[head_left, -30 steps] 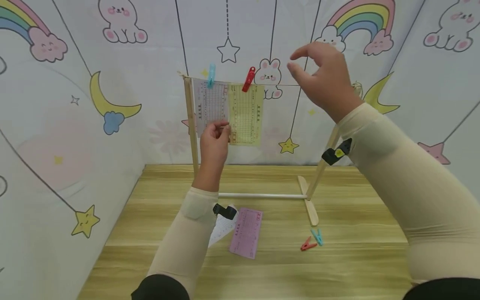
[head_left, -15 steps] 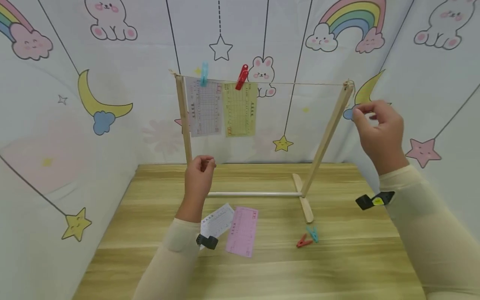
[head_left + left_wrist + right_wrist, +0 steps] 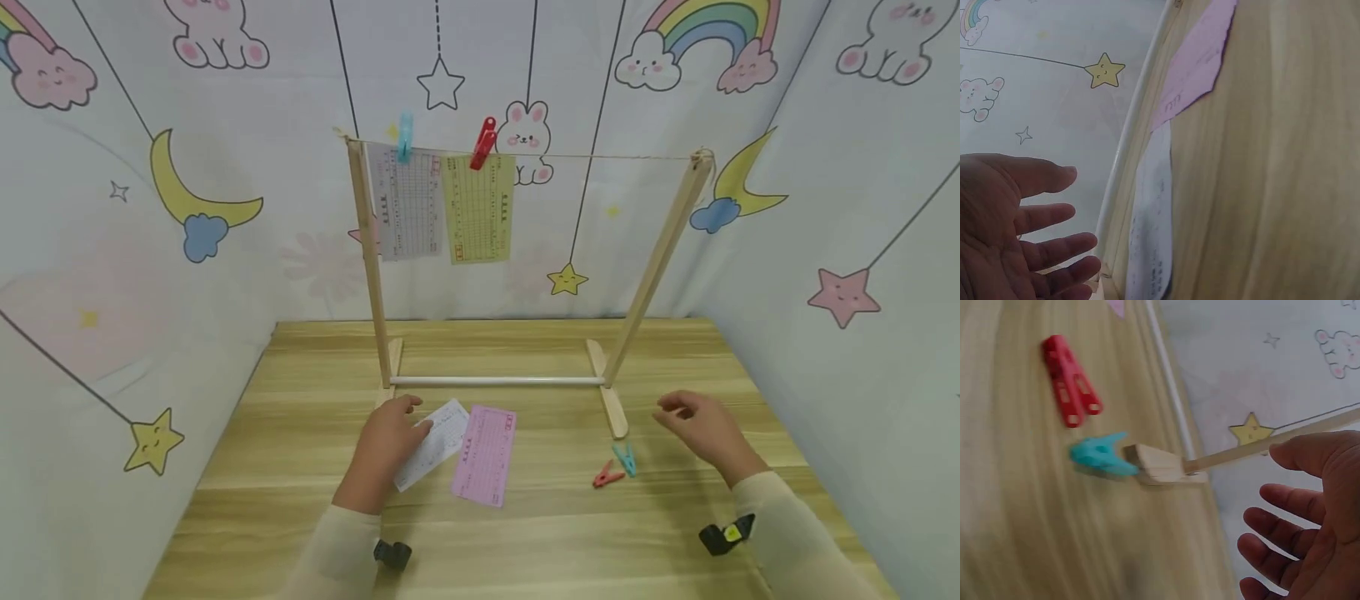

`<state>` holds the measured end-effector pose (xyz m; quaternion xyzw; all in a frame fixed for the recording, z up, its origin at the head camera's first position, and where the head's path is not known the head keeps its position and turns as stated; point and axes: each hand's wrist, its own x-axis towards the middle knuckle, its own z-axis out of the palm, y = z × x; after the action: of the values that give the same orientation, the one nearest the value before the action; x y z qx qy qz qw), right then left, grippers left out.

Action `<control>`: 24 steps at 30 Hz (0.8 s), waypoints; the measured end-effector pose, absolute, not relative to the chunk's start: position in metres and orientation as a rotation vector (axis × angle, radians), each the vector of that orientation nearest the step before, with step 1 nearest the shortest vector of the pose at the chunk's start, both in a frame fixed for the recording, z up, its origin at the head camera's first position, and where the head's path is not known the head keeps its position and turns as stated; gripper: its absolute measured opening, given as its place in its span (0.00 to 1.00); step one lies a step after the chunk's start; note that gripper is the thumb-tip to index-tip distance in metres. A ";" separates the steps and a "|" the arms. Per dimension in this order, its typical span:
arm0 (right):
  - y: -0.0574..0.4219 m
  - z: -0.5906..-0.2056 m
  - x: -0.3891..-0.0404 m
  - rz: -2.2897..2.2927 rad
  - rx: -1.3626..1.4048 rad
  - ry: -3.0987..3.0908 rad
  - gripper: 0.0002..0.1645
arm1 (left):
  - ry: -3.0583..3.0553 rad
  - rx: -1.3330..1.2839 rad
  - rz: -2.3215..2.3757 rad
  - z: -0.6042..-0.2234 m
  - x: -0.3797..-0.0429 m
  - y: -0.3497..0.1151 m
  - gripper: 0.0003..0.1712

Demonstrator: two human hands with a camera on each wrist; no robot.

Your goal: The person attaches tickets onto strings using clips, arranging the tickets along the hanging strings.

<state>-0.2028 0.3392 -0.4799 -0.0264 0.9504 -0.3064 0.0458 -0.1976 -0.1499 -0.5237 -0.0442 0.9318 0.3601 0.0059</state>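
Observation:
My left hand (image 3: 386, 450) is held over the left end of a white printed slip (image 3: 438, 443), fingers spread and holding nothing in the left wrist view. Beside that slip lies a pink slip (image 3: 485, 457), overlapping its corner. My right hand (image 3: 708, 429) hovers with loose, parted fingers to the right of two clothespins on the table, one red (image 3: 607, 475) and one blue (image 3: 625, 459). On the string above, a light blue clothespin (image 3: 405, 138) clips a pale printed slip (image 3: 409, 204), and a red clothespin (image 3: 483, 143) clips a yellow slip (image 3: 480, 210).
A wooden frame stands at the back, its left post (image 3: 367, 267) and right post (image 3: 656, 271) joined by a low white rod (image 3: 498, 382) and the string (image 3: 600, 157) on top. Its right foot (image 3: 615, 412) points toward me. A cartoon-printed cloth (image 3: 315, 108) surrounds the table.
Both hands have come down from the hanging slips and string to table height, the left to the white slip, the right near the loose clothespins. The hanging slips stay clipped.

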 end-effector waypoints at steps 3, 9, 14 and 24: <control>0.333 -0.511 -0.191 -0.944 -0.049 2.839 0.36 | 2.906 -0.122 1.066 -0.532 -0.194 -0.147 0.30; 0.316 -0.542 -0.172 -0.882 -0.003 2.838 0.42 | 2.959 -0.085 0.925 -0.545 -0.192 -0.145 0.34; 0.300 -0.551 -0.169 -0.838 -0.016 2.926 0.41 | 3.022 -0.074 0.855 -0.546 -0.191 -0.144 0.37; 0.287 -0.558 -0.177 -0.832 -0.001 2.978 0.27 | 3.005 -0.083 0.847 -0.548 -0.193 -0.141 0.36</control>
<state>-0.1774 0.2866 -0.5584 -0.0003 0.9628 -0.2690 0.0245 -0.1927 -0.1415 -0.5483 -0.0267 0.9621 0.2711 0.0091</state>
